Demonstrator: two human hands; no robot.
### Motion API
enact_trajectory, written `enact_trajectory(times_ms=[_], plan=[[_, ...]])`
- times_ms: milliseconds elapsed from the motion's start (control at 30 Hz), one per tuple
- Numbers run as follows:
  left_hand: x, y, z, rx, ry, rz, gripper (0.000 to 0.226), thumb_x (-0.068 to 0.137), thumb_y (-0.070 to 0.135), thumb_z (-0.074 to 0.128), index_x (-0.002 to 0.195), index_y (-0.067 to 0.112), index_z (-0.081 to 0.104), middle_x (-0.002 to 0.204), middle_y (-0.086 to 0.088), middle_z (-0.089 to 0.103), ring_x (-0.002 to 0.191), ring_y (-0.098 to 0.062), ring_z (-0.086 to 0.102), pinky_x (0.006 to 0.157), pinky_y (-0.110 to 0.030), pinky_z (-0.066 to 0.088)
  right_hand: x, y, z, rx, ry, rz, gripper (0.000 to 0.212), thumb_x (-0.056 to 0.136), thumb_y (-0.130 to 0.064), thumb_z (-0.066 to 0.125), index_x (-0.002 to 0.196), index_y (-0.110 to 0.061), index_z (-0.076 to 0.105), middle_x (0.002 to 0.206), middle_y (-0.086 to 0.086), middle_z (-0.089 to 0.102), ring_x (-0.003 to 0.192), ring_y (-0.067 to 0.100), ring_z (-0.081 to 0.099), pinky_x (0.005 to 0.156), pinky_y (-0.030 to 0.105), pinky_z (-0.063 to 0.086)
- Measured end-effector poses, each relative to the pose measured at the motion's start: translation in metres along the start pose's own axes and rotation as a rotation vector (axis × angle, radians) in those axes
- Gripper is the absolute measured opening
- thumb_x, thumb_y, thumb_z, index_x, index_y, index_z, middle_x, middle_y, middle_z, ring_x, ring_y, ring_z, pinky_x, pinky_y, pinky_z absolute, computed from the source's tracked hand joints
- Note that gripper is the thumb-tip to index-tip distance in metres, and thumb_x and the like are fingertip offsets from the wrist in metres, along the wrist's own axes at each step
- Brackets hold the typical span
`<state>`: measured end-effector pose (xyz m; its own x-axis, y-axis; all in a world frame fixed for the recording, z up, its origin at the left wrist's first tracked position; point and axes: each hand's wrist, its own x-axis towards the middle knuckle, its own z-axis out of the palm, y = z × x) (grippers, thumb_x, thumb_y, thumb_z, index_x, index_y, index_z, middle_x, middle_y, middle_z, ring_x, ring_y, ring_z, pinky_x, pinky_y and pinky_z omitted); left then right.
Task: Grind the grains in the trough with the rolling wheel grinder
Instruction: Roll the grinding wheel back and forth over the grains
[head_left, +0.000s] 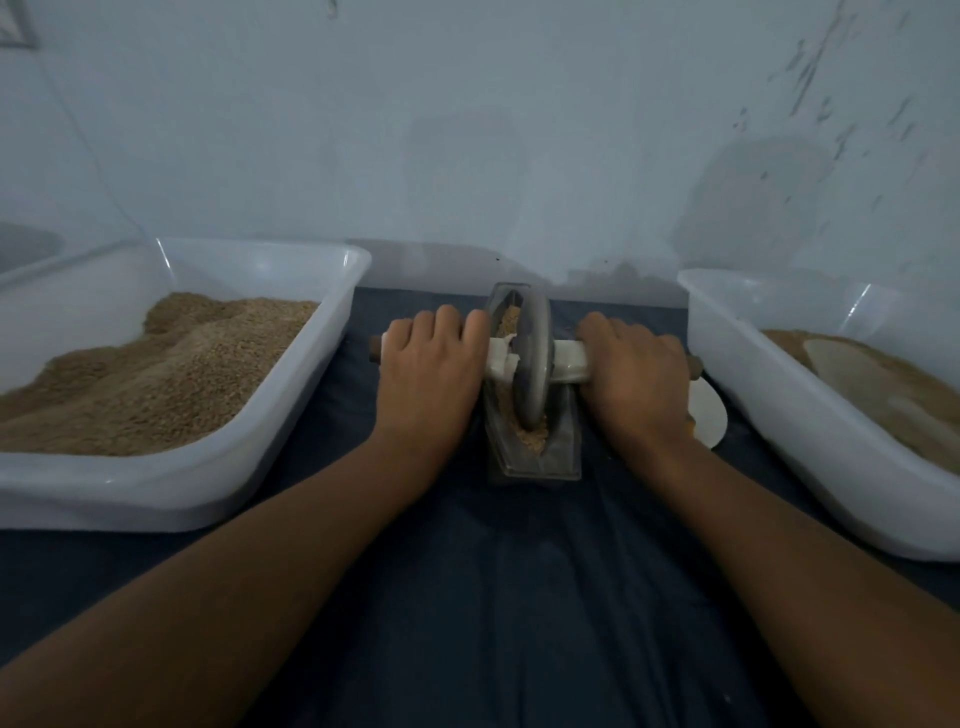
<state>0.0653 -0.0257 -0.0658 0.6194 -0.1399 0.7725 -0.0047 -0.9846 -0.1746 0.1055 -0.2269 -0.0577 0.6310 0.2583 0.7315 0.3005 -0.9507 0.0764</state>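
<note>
**Grinding under way, wheel mid-trough**

Head view: the left hand (426, 374) and right hand (636, 376) each wrap a closed grip round the axle handle (569, 366). The wheel (530, 358) sits in the trough (563, 441) on the grains (530, 434). Next, probably: roll it along, pressing evenly.

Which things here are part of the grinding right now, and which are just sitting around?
In use:
- left hand and right hand, each gripping one end of the axle handle
- rolling wheel, standing in the trough
- grains in the trough

Lying about:
- left tub heaped with grain
- right tub holding grain
- white disc on the dark cloth
</note>
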Motion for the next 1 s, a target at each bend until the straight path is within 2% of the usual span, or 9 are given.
enact_trajectory(times_ms=[200, 333, 467, 600, 700, 767, 900, 1000], plan=[[-0.006, 0.001, -0.007, -0.006, -0.006, 0.015, 0.017, 0.08, 0.011, 0.04, 0.096, 0.015, 0.043, 0.089, -0.007, 0.049, 0.079, -0.025, 0.046, 0.075, -0.039, 0.037, -0.009, 0.003, 0.002, 0.043, 0.13, -0.026, 0.019, 0.081, -0.007, 0.063, 0.083, -0.018, 0.048, 0.071, -0.001, 0.048, 0.062, 0.021, 0.039, 0.063, 0.033, 0.017], [-0.001, 0.0, -0.001, 0.008, 0.017, 0.032, 0.012, 0.083, 0.008, 0.043, 0.092, 0.016, 0.042, 0.085, -0.006, 0.048, 0.076, -0.025, 0.045, 0.073, -0.039, 0.037, -0.007, 0.005, 0.007, 0.051, 0.117, -0.016, 0.019, 0.078, -0.012, 0.064, 0.081, -0.018, 0.046, 0.068, -0.002, 0.047, 0.06, 0.017, 0.03, 0.061, 0.033, 0.018], [0.01, -0.003, 0.012, 0.006, -0.029, 0.015, 0.011, 0.086, 0.012, 0.05, 0.091, 0.018, 0.042, 0.082, -0.003, 0.05, 0.073, -0.023, 0.046, 0.071, -0.037, 0.035, 0.007, 0.008, 0.014, 0.003, -0.004, -0.024, 0.022, 0.074, -0.013, 0.069, 0.08, -0.017, 0.049, 0.063, -0.004, 0.045, 0.053, 0.019, 0.035, 0.057, 0.033, 0.021], [0.021, -0.005, 0.024, 0.019, -0.054, -0.009, 0.014, 0.087, 0.014, 0.054, 0.087, 0.02, 0.041, 0.079, -0.002, 0.055, 0.069, -0.023, 0.052, 0.066, -0.034, 0.029, 0.028, 0.01, 0.025, -0.066, -0.146, -0.035, 0.024, 0.081, -0.02, 0.065, 0.078, -0.023, 0.041, 0.059, -0.009, 0.034, 0.054, 0.02, 0.039, 0.054, 0.03, 0.017], [0.031, -0.008, 0.031, 0.026, -0.125, -0.005, 0.013, 0.088, 0.015, 0.053, 0.088, 0.021, 0.041, 0.083, -0.003, 0.06, 0.072, -0.025, 0.058, 0.066, -0.034, 0.028, 0.042, 0.015, 0.032, -0.042, -0.253, -0.039, 0.022, 0.083, -0.027, 0.064, 0.08, -0.027, 0.043, 0.069, -0.004, 0.052, 0.065, 0.024, 0.051, 0.051, 0.029, 0.02], [0.041, -0.01, 0.036, 0.039, -0.181, -0.002, 0.016, 0.088, 0.015, 0.055, 0.089, 0.021, 0.04, 0.086, -0.003, 0.063, 0.074, -0.025, 0.06, 0.066, -0.034, 0.028, 0.053, 0.018, 0.033, -0.04, -0.327, -0.037, 0.018, 0.081, -0.03, 0.066, 0.083, -0.031, 0.047, 0.075, -0.004, 0.054, 0.068, 0.024, 0.052, 0.049, 0.027, 0.019], [0.061, -0.012, 0.043, 0.069, -0.257, 0.011, 0.01, 0.092, 0.018, 0.06, 0.096, 0.019, 0.052, 0.087, -0.002, 0.065, 0.075, -0.025, 0.065, 0.064, -0.033, 0.031, 0.076, 0.021, 0.032, -0.018, -0.58, -0.027, 0.021, 0.077, -0.033, 0.069, 0.093, -0.036, 0.055, 0.089, -0.002, 0.059, 0.074, 0.023, 0.051, 0.054, 0.027, 0.032], [0.07, -0.013, 0.048, 0.088, -0.307, -0.003, 0.01, 0.093, 0.02, 0.061, 0.101, 0.018, 0.056, 0.09, -0.004, 0.067, 0.077, -0.027, 0.066, 0.061, -0.033, 0.033, 0.092, 0.021, 0.032, -0.041, -0.689, -0.067, 0.028, 0.076, -0.032, 0.07, 0.103, -0.029, 0.062, 0.091, -0.002, 0.059, 0.078, 0.023, 0.056, 0.06, 0.03, 0.044]])
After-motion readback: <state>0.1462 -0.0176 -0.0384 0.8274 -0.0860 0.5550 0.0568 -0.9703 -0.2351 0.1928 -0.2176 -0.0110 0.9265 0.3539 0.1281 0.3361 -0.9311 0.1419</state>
